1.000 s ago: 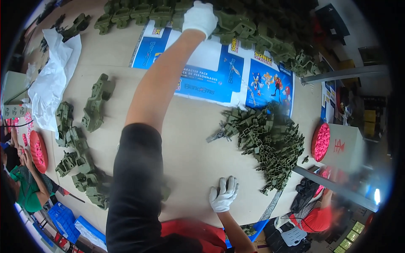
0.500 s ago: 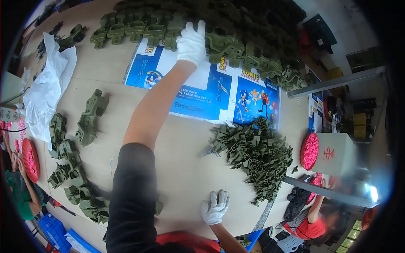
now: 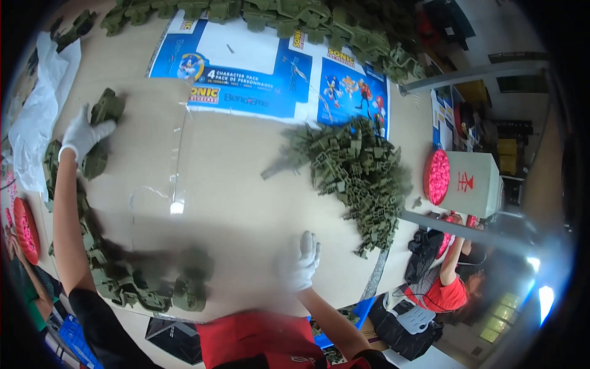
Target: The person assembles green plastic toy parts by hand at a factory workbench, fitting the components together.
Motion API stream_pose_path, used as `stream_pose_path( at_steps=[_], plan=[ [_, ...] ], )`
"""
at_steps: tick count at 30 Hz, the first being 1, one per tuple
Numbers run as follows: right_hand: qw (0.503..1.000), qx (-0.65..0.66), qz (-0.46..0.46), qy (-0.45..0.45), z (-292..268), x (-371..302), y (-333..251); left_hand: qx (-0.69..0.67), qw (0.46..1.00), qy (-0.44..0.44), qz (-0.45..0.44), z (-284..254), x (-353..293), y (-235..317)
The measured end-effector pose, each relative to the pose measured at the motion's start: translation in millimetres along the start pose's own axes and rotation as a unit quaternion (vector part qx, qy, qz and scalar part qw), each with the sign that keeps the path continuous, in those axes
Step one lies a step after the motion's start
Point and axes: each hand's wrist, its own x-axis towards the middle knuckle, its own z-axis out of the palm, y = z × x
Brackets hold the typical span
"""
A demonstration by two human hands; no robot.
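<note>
My left hand (image 3: 85,136), in a white glove, is at the far left over an olive-green moulded plastic part (image 3: 106,109). Its thumb stretches across the part's middle while the fingers point away along the left side; both ends of the part stay visible. I see no closed hold on it. My right hand (image 3: 301,264), also gloved, is low over the bare tabletop (image 3: 246,184), its fingers extended and partly blurred, with nothing seen in them. Nearest to it is a heap of small olive-green plastic pieces (image 3: 359,178).
More large green parts (image 3: 138,286) line the near left edge, and a row (image 3: 276,15) runs along the back. Blue printed card sheets (image 3: 246,92) lie flat before that row. White plastic sheeting (image 3: 37,117) is at left. Metal bars (image 3: 473,230) and a co-worker (image 3: 445,289) are at right.
My left hand has come back from the far row of parts and swung left to a single large part. My right hand stays near the front, its fingers tilted more upright. The view has shifted.
</note>
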Motion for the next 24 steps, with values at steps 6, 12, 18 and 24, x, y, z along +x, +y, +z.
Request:
stream_pose_path(
  at_steps=[6,12,18,24],
  plan=[
    [0.995,-0.076,0.006,0.062,14,-20,13,-0.199,0.977,0.040,-0.069,-112,-83,213],
    [0.857,0.470,0.209,-0.018,-59,-8,-35,-0.486,0.870,0.064,0.060,-150,-199,341],
    [0.577,0.771,0.268,-0.041,-105,-1,-43,-0.795,0.595,-0.120,0.010,-143,-325,449],
    [0.663,0.708,0.196,-0.144,-192,-35,-43,-0.806,0.562,-0.181,-0.032,-172,-387,456]
  ],
)
